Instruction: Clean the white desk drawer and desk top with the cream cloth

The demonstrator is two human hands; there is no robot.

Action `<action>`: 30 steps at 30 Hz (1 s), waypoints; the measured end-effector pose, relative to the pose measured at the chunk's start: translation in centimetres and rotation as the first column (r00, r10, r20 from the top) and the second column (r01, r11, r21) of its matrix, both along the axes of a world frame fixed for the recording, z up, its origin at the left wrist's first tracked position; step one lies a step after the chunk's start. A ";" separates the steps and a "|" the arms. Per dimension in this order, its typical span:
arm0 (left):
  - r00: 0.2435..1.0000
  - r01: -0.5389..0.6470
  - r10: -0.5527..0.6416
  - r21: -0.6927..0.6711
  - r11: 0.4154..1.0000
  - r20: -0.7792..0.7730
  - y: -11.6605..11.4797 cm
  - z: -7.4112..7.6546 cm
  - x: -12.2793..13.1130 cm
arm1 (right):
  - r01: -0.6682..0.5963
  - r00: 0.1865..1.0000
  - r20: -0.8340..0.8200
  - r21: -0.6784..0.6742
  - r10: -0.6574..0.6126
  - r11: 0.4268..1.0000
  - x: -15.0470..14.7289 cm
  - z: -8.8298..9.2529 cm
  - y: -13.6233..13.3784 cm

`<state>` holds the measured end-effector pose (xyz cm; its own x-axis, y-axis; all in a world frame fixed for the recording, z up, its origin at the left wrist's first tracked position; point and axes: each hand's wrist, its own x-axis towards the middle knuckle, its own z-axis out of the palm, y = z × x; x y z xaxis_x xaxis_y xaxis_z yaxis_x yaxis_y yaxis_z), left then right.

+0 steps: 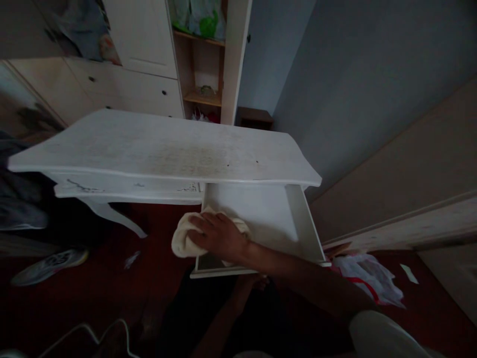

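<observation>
A white desk (156,149) stands in front of me with its right drawer (303,219) pulled out. My right hand (218,236) reaches in from the lower right. It presses a crumpled cream cloth (182,238) against the drawer's left wall, with the fingers curled over the cloth. My left forearm rises from below to the drawer's front edge. My left hand (259,282) sits just under that edge, and its fingers are mostly hidden in the dark. The inside of the drawer looks bare and white.
A cream wardrobe (149,59) with open shelves stands behind the desk. A sneaker (48,266) and dark clothes (22,199) lie on the red floor at left. A white plastic bag (368,278) lies at right beside a long wooden board (410,199). A wire hanger (89,333) is at bottom left.
</observation>
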<state>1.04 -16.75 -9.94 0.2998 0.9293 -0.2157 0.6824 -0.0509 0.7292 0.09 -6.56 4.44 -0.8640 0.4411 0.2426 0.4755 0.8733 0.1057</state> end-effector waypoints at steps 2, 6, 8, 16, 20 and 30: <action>0.871 -0.100 0.217 -0.272 0.957 0.442 -0.7 -0.9 0.0 | 0.116 0.993 -0.028 -0.017 -0.116 0.993 -0.2 0.0 2.3; 0.370 0.010 0.601 -0.649 0.760 0.709 -1.0 -1.9 0.4 | 0.343 0.939 -0.021 -0.037 -0.344 0.939 -0.4 0.5 5.5; 0.352 0.029 0.621 -0.672 0.740 0.700 -0.9 -2.2 0.4 | 0.404 0.914 -0.011 -0.041 -0.405 0.914 -0.4 0.7 5.9; 0.358 0.051 0.628 -0.686 0.726 0.691 -0.8 -2.2 0.3 | 0.554 0.831 0.108 -0.055 -0.546 0.831 3.0 -0.5 6.1; 0.348 0.063 0.635 -0.693 0.719 0.690 -0.8 -1.5 0.1 | 0.719 0.688 0.184 -0.042 -0.702 0.694 5.4 -1.1 7.0; 0.350 0.081 0.658 -0.722 0.687 0.666 -0.4 -1.5 0.3 | 0.889 0.289 0.013 -0.374 -0.957 0.264 15.7 -2.4 7.8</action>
